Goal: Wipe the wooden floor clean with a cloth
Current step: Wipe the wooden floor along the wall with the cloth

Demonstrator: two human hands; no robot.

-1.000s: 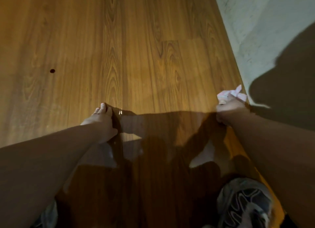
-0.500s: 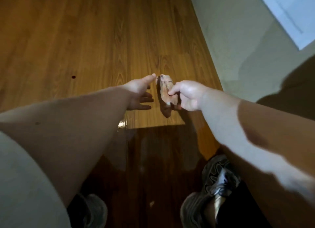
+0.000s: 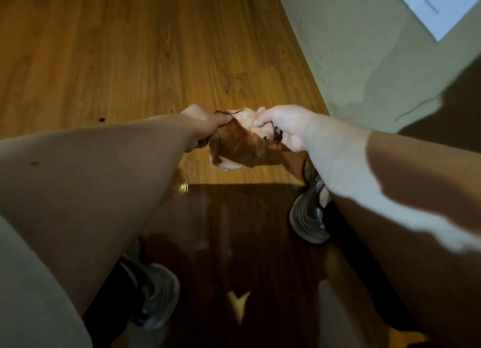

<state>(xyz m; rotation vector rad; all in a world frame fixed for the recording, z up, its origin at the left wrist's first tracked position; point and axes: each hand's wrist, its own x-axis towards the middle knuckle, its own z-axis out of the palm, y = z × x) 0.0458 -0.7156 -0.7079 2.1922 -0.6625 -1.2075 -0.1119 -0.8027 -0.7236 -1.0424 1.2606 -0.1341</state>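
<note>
Left shoe [image 3: 156,295] and right shoe [image 3: 308,214]: near, on the shadowed floor [image 3: 125,48].
Cloth [image 3: 242,142]: middle, off the floor, one end gripped by the left hand [image 3: 205,125], the other by the right hand [image 3: 286,128].
Dark spot [image 3: 101,119]: far left.
Wall [image 3: 351,48]: far right.

A room in a home: wooden floor [image 3: 130,48] meeting a pale painted wall [image 3: 351,48].

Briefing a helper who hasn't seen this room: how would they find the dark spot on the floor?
Start at the brightly lit stretch of wooden floor. Left of the left hand, which holds the cloth with the right hand, sits a small dark red spot, the only blot on the plain grain.
</note>
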